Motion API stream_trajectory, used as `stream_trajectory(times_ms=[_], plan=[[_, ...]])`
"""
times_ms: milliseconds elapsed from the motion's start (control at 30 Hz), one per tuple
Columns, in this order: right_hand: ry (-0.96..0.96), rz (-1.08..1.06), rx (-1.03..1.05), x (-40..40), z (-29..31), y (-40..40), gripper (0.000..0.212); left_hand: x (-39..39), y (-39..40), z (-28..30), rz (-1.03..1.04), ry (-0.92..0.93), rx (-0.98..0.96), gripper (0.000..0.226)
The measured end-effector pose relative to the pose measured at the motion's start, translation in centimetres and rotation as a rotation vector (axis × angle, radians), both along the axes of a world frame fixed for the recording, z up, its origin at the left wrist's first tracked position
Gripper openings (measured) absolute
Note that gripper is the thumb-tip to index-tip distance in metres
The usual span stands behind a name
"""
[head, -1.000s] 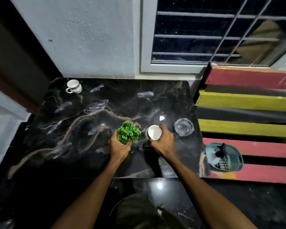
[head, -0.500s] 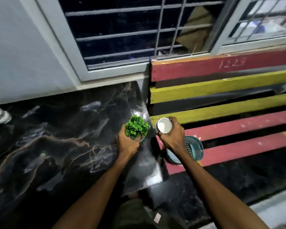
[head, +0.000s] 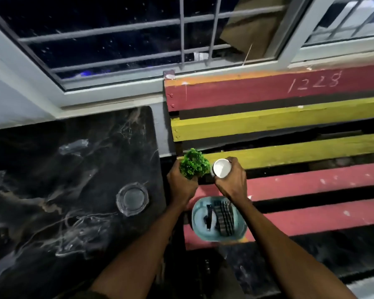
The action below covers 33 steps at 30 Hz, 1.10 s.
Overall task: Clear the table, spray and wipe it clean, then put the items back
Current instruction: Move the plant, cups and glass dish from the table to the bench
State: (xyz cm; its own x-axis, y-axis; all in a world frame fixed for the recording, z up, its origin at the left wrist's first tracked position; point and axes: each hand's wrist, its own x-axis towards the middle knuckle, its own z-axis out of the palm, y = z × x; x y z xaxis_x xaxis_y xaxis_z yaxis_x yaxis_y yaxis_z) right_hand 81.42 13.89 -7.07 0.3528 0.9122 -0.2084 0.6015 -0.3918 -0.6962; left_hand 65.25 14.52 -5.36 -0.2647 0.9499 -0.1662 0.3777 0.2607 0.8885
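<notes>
My left hand (head: pixel 181 185) is wrapped around a small potted plant (head: pixel 194 163) with bright green leaves; the pot itself is hidden in my fingers. My right hand (head: pixel 232 182) grips a white cup (head: pixel 221 168), its mouth facing the camera. Both are held over the left end of the red and yellow slatted bench (head: pixel 300 182), just past the right edge of the black marble table (head: pixel 73 180). A clear glass ashtray (head: pixel 132 199) rests on the table near that edge.
A light blue bowl (head: pixel 200 229) holding a dark brush and a black spray head sits on the bench's front red slats, just below my hands. A barred window (head: pixel 138 39) and a white wall run behind the table and bench.
Both hands have lifted the plant and the cup off the table and carried them right, over the bench. The view has swung right, so the white mug at the table's far left is gone from sight.
</notes>
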Motion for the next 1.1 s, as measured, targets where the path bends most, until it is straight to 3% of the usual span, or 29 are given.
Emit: stream_trajectory(times_ms=[200, 433, 700, 1100], plan=[[-0.002, 0.159, -0.112, 3.6, -6.1, 5.2, 0.056, 4.0, 3.3, -5.9, 0.210, 0.065, -0.197, 0.039], [-0.065, 0.246, -0.205, 3.9, -14.0, 10.2, 0.071, 3.7, 6.6, -14.1, 0.282, 0.125, -0.316, 0.043], [-0.121, 0.242, -0.269, 3.3, -20.2, 11.6, 0.080, 3.8, 9.5, -21.2, 0.308, 0.158, -0.335, 0.052], [-0.148, 0.261, -0.270, 3.3, -22.6, 11.7, 0.083, 5.3, 8.6, -24.6, 0.334, 0.155, -0.251, 0.059]])
